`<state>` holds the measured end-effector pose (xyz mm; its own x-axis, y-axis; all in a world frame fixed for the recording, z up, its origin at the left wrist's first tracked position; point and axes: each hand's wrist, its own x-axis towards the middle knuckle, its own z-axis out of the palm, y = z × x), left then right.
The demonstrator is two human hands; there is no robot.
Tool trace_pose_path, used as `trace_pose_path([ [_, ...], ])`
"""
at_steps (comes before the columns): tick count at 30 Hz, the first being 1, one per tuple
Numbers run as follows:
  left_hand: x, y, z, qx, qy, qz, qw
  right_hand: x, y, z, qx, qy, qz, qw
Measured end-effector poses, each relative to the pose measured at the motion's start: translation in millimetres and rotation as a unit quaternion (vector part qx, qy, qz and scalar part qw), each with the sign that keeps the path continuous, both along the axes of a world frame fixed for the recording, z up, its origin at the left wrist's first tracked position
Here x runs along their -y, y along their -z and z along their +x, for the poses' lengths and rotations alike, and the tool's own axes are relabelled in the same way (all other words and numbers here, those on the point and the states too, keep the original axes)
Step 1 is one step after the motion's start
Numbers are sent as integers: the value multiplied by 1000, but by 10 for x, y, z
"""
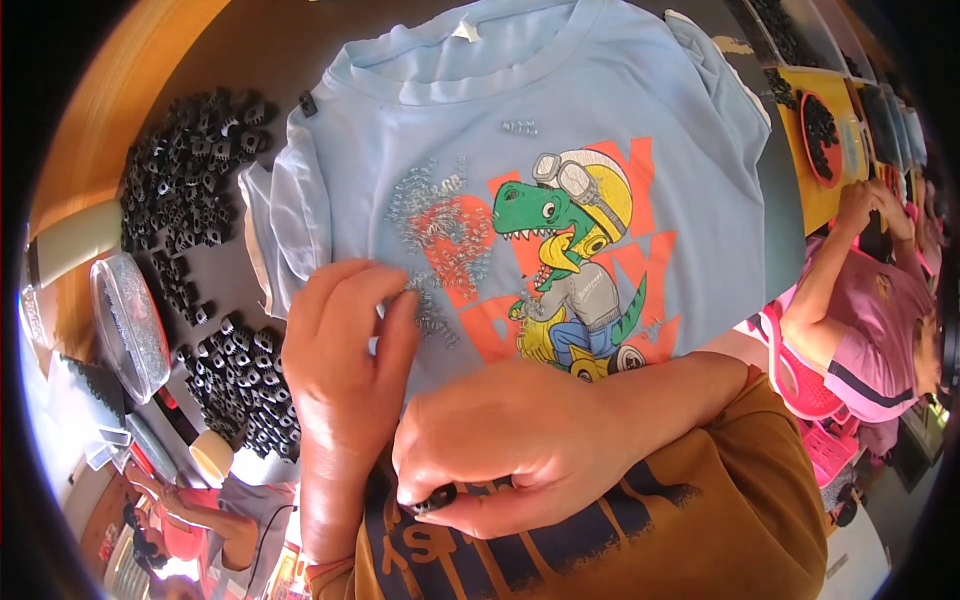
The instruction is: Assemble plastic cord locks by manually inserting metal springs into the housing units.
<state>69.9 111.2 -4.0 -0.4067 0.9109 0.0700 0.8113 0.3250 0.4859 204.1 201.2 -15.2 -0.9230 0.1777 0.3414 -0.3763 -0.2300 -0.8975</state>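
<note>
A light blue T-shirt (400,130) with a cartoon dinosaur print lies spread in front of me. Small metal springs (425,215) are scattered over its left half. My left hand (345,335) rests at their near edge, thumb and index fingertips pressed together; whether a spring is between them I cannot make out. Closer to my body, my right hand (520,435) pinches a small black claw clip piece (436,498) between thumb and fingers. One more black clip piece (307,103) sits on the shirt's left shoulder.
Piles of black clip pieces (195,165) cover the dark tabletop (290,35) to the left. Beside them stands a clear round tub (130,325) of shiny small parts. Co-workers sit at right in a pink shirt (870,310) and at lower left. A red bowl (821,140) is far right.
</note>
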Motion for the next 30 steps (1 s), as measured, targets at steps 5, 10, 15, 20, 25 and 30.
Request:
trace_pose_path([
  [5, 64, -163, 18, 287, -100, 100, 947, -22, -50, -14, 58, 97, -47, 992],
  [10, 121, -233, -3, 407, -99, 147, 896, -63, -33, -21, 66, 153, -43, 985],
  [15, 165, -320, -6, 506, -112, 167, 839, -118, -34, 5, 93, 179, -47, 978],
  [20, 193, -346, 35, 515, -99, 186, 831, -101, -27, 9, 141, 181, -145, 963],
  [25, 220, -374, 58, 502, -95, 186, 839, -144, -87, 10, 166, 148, -112, 969],
  [30, 243, -414, 88, 498, -115, 168, 843, -147, -42, -16, 142, 148, -38, 978],
])
